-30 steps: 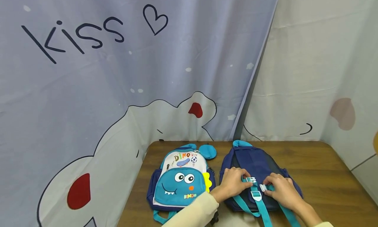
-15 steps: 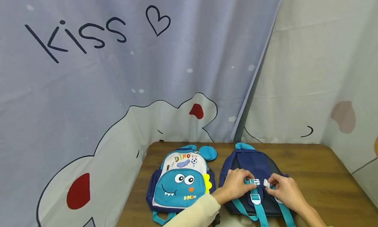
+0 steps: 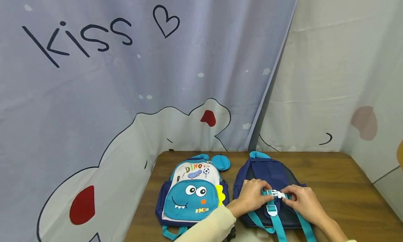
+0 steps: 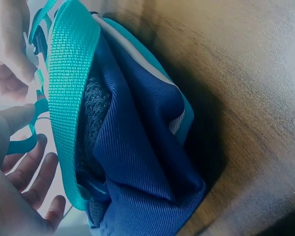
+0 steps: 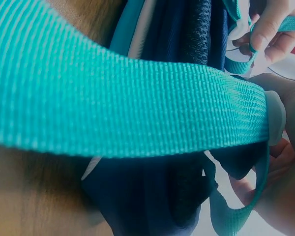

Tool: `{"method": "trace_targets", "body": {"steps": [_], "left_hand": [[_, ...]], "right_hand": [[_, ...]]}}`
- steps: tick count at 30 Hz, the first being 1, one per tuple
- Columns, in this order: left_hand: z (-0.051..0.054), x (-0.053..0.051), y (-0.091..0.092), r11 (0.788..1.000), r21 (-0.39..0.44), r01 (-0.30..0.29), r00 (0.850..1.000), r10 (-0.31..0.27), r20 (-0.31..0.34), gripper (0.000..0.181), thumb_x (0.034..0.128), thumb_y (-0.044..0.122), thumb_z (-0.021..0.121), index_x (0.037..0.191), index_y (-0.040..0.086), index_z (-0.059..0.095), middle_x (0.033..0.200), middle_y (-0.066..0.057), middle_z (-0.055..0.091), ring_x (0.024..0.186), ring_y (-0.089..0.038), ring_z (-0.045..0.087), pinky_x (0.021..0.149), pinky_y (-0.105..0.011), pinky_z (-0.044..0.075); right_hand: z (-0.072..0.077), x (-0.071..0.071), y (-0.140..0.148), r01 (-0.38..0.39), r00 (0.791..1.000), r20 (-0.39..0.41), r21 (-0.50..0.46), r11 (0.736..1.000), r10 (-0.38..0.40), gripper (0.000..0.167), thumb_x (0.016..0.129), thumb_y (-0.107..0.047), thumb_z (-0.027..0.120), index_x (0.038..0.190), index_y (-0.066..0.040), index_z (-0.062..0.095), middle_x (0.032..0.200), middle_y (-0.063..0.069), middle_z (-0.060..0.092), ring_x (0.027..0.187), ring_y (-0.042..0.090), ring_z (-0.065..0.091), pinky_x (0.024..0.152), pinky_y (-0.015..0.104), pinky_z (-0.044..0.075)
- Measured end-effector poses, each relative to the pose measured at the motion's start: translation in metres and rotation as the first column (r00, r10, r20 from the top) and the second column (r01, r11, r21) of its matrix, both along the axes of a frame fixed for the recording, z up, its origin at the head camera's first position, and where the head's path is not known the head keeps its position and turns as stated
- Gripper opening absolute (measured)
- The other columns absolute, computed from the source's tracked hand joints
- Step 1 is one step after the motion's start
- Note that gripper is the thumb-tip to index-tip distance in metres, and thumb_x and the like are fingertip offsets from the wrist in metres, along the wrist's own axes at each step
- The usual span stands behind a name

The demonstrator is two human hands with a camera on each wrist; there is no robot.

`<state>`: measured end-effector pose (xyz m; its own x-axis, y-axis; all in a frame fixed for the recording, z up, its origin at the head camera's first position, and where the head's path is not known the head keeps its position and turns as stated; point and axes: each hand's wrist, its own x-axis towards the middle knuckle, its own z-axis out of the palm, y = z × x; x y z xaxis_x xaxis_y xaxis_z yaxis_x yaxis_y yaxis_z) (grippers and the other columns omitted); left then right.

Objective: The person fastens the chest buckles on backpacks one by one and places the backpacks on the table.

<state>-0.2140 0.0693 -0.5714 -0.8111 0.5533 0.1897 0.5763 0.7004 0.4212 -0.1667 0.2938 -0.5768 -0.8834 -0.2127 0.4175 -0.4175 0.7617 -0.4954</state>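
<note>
A navy backpack [image 3: 273, 168] lies with its strap side up and teal straps hanging toward the near edge. Over it, the left hand [image 3: 253, 196] pinches the teal strap at one half of a white buckle [image 3: 274, 193]. The right hand [image 3: 302, 201] pinches the other half from the right, and the two halves meet, though full engagement cannot be told. In the left wrist view the left hand [image 4: 24, 172] holds a thin teal strap [image 4: 23, 145] beside the navy fabric [image 4: 137, 172]. A wide teal strap [image 5: 137, 108] crosses before the right hand [image 5: 285, 147] in the right wrist view.
Left of the navy backpack lies a dinosaur backpack [image 3: 191, 200] with a round teal pouch [image 3: 221, 163] at its top; the left sleeve [image 3: 209, 228] overlaps its lower corner. Both bags are on a wooden table [image 3: 346, 186]. A printed curtain [image 3: 189, 67] hangs behind.
The right hand has moved left with its buckle half, closing the gap to the half at the left hand. The left hand has shifted slightly right since the earliest frame.
</note>
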Motion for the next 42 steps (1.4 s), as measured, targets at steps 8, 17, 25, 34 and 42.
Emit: {"method": "trace_targets", "body": {"steps": [8, 17, 25, 34, 42], "left_hand": [[0.001, 0.002, 0.000, 1.000, -0.025, 0.003, 1.000, -0.003, -0.001, 0.022, 0.0931, 0.046, 0.081, 0.109, 0.032, 0.079, 0.089, 0.021, 0.066, 0.081, 0.007, 0.051, 0.079, -0.022, 0.037], [0.001, 0.003, 0.002, 0.999, -0.041, 0.008, 1.000, -0.009, -0.017, 0.021, 0.0927, 0.046, 0.081, 0.108, 0.031, 0.079, 0.088, 0.021, 0.066, 0.081, 0.006, 0.052, 0.080, -0.022, 0.038], [-0.001, 0.005, 0.006, 0.998, -0.051, 0.029, 0.999, -0.031, -0.041, 0.021, 0.0928, 0.045, 0.081, 0.108, 0.032, 0.080, 0.091, 0.019, 0.068, 0.082, 0.006, 0.053, 0.080, -0.023, 0.039], [-0.005, 0.008, 0.016, 0.998, -0.064, 0.013, 0.998, -0.017, -0.062, 0.021, 0.0922, 0.047, 0.082, 0.108, 0.033, 0.080, 0.089, 0.022, 0.069, 0.080, 0.005, 0.053, 0.079, -0.022, 0.039], [-0.008, 0.008, 0.021, 0.998, -0.068, -0.008, 0.996, 0.002, -0.086, 0.022, 0.0873, 0.048, 0.086, 0.103, 0.033, 0.082, 0.095, 0.022, 0.074, 0.085, 0.002, 0.057, 0.080, -0.020, 0.043]], "right_hand": [[-0.002, 0.000, -0.001, 0.013, 1.000, -0.012, -0.006, 1.000, -0.013, 0.032, 0.071, -0.001, 0.093, 0.092, -0.021, 0.078, 0.068, -0.024, 0.051, 0.057, -0.007, 0.041, 0.049, 0.021, 0.037], [0.000, 0.000, 0.001, 0.000, 0.999, -0.047, 0.018, 1.000, 0.001, 0.032, 0.069, -0.002, 0.094, 0.091, -0.020, 0.080, 0.074, -0.025, 0.056, 0.061, -0.009, 0.042, 0.052, 0.020, 0.037], [-0.004, 0.001, 0.000, 0.003, 0.997, -0.073, 0.027, 1.000, -0.001, 0.032, 0.068, -0.002, 0.094, 0.093, -0.017, 0.081, 0.079, -0.020, 0.064, 0.064, -0.002, 0.050, 0.056, 0.021, 0.038], [0.003, 0.004, -0.002, 0.017, 1.000, 0.004, 0.070, 0.997, -0.017, 0.030, 0.072, -0.004, 0.094, 0.098, -0.013, 0.082, 0.081, -0.016, 0.064, 0.066, -0.005, 0.048, 0.057, 0.021, 0.040], [0.012, 0.005, -0.006, 0.034, 0.996, 0.084, 0.094, 0.995, -0.042, 0.037, 0.074, -0.002, 0.092, 0.108, -0.010, 0.081, 0.071, -0.020, 0.057, 0.063, -0.007, 0.046, 0.056, 0.022, 0.042]]}}
